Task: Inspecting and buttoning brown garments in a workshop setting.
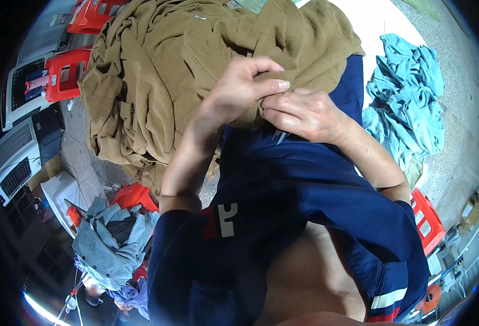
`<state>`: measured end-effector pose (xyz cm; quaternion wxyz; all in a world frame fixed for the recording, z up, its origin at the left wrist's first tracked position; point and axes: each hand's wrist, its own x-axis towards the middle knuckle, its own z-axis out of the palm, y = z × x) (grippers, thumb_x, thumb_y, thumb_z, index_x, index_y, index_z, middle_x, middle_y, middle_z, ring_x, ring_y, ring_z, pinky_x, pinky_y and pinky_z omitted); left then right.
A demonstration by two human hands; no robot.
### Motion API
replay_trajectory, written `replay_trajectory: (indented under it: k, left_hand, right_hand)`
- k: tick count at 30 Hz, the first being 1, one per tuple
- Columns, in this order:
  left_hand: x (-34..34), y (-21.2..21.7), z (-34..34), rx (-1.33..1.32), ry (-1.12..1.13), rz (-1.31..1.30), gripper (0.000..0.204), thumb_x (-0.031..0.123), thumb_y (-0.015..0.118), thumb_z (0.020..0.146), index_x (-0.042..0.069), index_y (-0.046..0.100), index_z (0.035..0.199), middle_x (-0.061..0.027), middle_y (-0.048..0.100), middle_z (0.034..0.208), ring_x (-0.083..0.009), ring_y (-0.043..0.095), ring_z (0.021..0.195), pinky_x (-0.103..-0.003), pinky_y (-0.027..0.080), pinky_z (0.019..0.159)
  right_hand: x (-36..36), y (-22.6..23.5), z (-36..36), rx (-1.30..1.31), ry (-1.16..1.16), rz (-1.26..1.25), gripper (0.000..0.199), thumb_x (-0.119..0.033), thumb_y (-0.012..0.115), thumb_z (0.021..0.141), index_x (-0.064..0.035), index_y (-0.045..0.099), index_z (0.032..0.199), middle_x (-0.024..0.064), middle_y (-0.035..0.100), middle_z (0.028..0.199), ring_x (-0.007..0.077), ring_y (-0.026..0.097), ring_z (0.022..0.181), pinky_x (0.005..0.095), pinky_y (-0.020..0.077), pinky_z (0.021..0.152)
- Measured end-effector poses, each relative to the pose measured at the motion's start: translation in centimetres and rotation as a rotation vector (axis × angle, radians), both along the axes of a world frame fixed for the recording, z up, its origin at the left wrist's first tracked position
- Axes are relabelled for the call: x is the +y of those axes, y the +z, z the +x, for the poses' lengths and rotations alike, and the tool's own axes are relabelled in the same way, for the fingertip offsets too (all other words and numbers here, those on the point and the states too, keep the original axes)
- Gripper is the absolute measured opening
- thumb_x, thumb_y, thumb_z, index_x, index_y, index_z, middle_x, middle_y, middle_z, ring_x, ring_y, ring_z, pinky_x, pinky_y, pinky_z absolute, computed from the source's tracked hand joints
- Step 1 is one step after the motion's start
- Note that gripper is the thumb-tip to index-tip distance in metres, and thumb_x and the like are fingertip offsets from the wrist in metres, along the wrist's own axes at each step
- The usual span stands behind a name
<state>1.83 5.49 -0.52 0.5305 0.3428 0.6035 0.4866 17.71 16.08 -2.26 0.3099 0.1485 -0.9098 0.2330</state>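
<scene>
A large brown knit garment point(158, 81) lies heaped in front of me and over my lap, its folds spreading far to the left. My left hand point(242, 89) is closed on a fold of it, thumb and forefinger pinching the cloth. Close against it on the right, my right hand point(304, 115) has its fingers curled on the same fold. Beneath the right hand's fingers stick out the thin metal tips of a small tool point(279, 136), perhaps thread snips; the rest is hidden by that hand.
Crumpled light-blue garments point(405, 98) lie on a white surface point(378, 19) to the right. Red plastic stools point(65, 73) stand at the left, beside white appliance-like boxes point(17, 157). Grey-blue clothes point(109, 244) are piled at the lower left. Another red stool point(427, 220) is at the lower right.
</scene>
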Motion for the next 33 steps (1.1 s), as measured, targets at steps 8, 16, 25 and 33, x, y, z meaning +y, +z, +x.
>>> replay_trajectory:
  k: [8,16,25,33]
  left_hand:
    - [-1.0,-0.6,-0.1,-0.257,-0.074,-0.059,0.019,0.006,0.065,0.088,-0.004,0.064,0.105,0.0,0.064,0.094,-0.0047,0.056,0.085,-0.018,0.044,0.076]
    - [-1.9,0.3,-0.1,0.196,-0.13,0.082,0.029,0.013,0.068,0.083,-0.006,0.063,0.104,-0.0068,0.065,0.089,-0.0118,0.06,0.085,-0.026,0.046,0.077]
    - [-2.0,1.7,1.2,0.925,-0.086,0.367,0.024,0.011,0.072,0.079,-0.002,0.064,0.098,-0.0103,0.061,0.087,-0.0242,0.064,0.079,-0.033,0.052,0.066]
    - [-2.1,-0.2,1.4,1.066,-0.062,0.315,0.025,0.02,0.072,0.081,0.0,0.062,0.092,-0.0087,0.058,0.082,-0.0234,0.062,0.076,-0.034,0.051,0.063]
  right_hand:
    - [1.2,-0.6,1.3,0.125,-0.201,-0.045,0.014,-0.01,0.073,0.073,-0.0086,0.067,0.086,0.0009,0.064,0.085,0.0109,0.059,0.065,0.0233,0.0478,0.05]
    - [0.6,-1.2,0.6,0.067,-0.19,-0.115,0.012,-0.007,0.072,0.073,-0.0066,0.067,0.084,0.0023,0.062,0.082,0.0129,0.061,0.068,0.0252,0.0508,0.053]
    - [0.2,-0.1,-0.4,-0.23,-0.199,-0.591,0.029,0.003,0.067,0.078,-0.0039,0.06,0.105,0.0106,0.061,0.101,0.0218,0.065,0.082,0.031,0.0546,0.066]
    - [0.2,-2.1,-0.4,-0.096,-0.267,-0.652,0.015,0.005,0.07,0.075,-0.001,0.061,0.087,0.0084,0.061,0.081,0.0201,0.063,0.07,0.0294,0.0473,0.057]
